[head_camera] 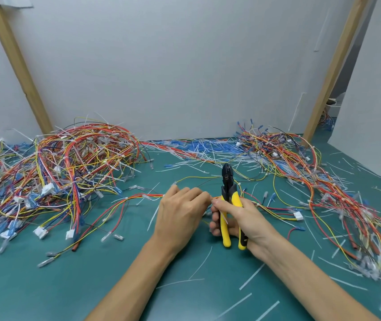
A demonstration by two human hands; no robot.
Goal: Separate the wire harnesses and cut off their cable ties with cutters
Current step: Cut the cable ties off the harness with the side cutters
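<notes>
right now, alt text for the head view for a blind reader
A person's right hand grips yellow-handled cutters while the left hand pinches a wire harness beside them, over a green table. Tangled harness piles lie at left and right, cut cable ties scattered between.

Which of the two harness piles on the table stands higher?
The pile on the person's left: its wires arch up in tall loops, while the right pile lies flatter and spreads out toward the near edge.

Left hand [180,212] beside right hand [240,218], fingers [196,194] curled.
</notes>
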